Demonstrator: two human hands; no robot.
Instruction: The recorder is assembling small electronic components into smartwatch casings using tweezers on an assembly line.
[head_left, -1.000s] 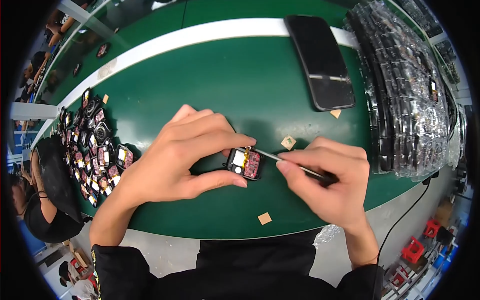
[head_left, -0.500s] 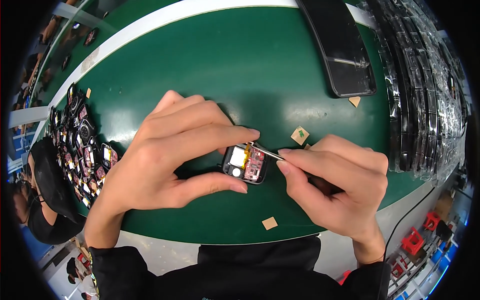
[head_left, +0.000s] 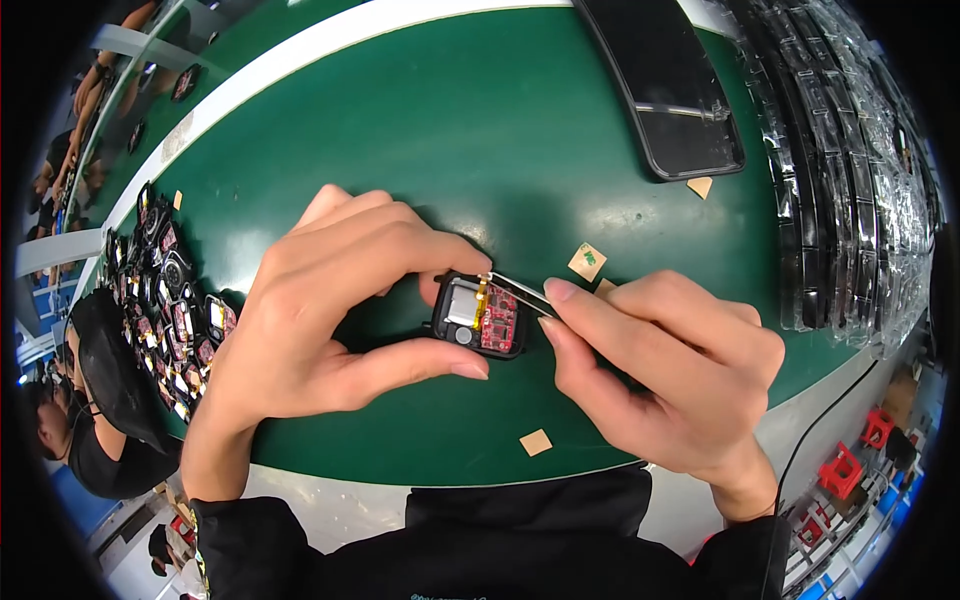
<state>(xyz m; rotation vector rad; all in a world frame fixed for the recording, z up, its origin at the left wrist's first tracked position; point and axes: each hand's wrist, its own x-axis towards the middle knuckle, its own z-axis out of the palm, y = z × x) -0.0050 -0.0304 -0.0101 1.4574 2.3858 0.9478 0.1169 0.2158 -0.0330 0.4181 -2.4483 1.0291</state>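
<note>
Between the thumb and fingers of my left hand [head_left: 335, 305], an opened smartwatch case [head_left: 440, 335] is held over the green table. A silver battery [head_left: 463, 303], yellow tape and a red circuit board [head_left: 500, 322] show inside it. My right hand [head_left: 665, 375] pinches a pair of metal tweezers [head_left: 523, 289] between thumb and forefinger. The tweezers' prongs are apart, and one tip reaches the top edge of the case beside my left forefinger. Whether the tips grip anything is too small to tell.
Many opened watch cases [head_left: 180, 310] lie heaped at the left. A black phone-like slab [head_left: 665, 90] lies at the far right, near stacked plastic-wrapped black trays [head_left: 840, 190]. Small tan squares [head_left: 537, 442] and a marked one [head_left: 587, 262] dot the table. A person [head_left: 100, 400] sits at left.
The tweezers' prongs have spread apart. The watch case has shifted slightly left and up in the picture, still in my left hand. The whole view has moved a little.
</note>
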